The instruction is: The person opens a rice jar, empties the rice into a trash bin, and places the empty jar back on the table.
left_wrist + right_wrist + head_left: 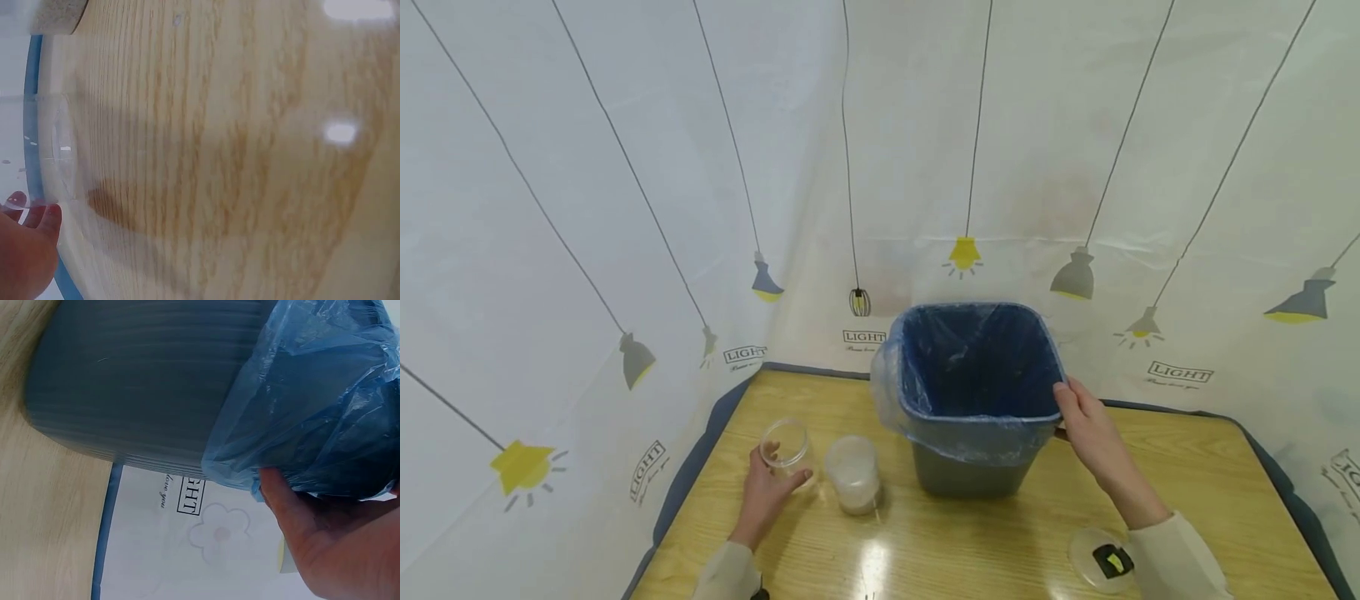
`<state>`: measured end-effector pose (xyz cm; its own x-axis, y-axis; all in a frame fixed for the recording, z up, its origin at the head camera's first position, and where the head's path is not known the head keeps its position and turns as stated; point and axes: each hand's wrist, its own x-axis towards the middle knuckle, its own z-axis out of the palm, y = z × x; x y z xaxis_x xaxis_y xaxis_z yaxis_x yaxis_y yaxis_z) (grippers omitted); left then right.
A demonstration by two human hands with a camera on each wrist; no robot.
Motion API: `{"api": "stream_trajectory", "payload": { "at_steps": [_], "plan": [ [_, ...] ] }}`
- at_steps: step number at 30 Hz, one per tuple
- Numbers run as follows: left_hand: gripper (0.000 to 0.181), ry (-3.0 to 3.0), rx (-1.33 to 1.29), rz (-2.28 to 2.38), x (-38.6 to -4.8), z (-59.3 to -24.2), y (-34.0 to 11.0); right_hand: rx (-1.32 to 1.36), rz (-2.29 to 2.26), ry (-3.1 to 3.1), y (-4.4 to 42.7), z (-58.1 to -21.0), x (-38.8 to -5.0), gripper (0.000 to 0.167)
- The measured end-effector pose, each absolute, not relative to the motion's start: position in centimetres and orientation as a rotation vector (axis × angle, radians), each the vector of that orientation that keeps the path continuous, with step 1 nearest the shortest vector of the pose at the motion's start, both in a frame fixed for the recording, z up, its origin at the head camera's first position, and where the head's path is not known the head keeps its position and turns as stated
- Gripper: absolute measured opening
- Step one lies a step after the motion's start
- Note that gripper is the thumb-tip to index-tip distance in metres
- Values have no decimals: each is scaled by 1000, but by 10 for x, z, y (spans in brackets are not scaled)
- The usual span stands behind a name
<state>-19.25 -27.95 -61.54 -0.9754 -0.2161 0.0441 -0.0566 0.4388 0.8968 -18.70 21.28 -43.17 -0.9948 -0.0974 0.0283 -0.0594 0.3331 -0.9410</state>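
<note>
Head view gave me both hands at work: out on the left, the left hand [766,493] had a see-through jar [801,457] in its grasp, thumb on one side, fingers curled round the other! Left wrist view put that jar just beyond the fingertips at the edge of my picture, and I could not tell whether its base touched the worktop [1202,492]. Immediately to the right of that hand, just beside the jar, stood a whitish container [853,479], its contents too hazy for me to name.

Across to the right hand [1093,433], and it was clamped on the rim of a grey bin [973,479]! The bin stood to that hand's left, lined with a blue plastic bag [981,437] folded down over the outside; right wrist view showed me a digit pressed against the film. Nearer me than the right hand, close beside its sleeve [1176,558], lay a round see-through lid [1081,560] with a black and yellow patch [1111,562]. Behind both hands hung a lamp-printed sheet [917,167].
</note>
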Motion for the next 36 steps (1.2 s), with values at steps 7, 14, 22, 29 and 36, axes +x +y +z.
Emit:
{"api": "stream_trajectory", "payload": {
  "at_steps": [7,14,22,29,36],
  "plan": [
    [117,-2529,271,-1588,-189,-614,-280,-137,-1796,2531,218,-439,-187,74],
    [129,-2522,192,-1437,-179,-600,-286,-203,-1686,2765,221,-451,-189,67],
    [108,-2283,-6,-1271,-173,-566,-270,-227,-1747,2724,227,-460,-181,64],
    [83,-2148,-372,-1208,-172,-548,-233,-227,-1759,2761,235,-463,-171,63],
    [92,-2233,-458,-1239,-171,-553,-205,-150,-1792,2804,239,-471,-160,60]
  ]
}}
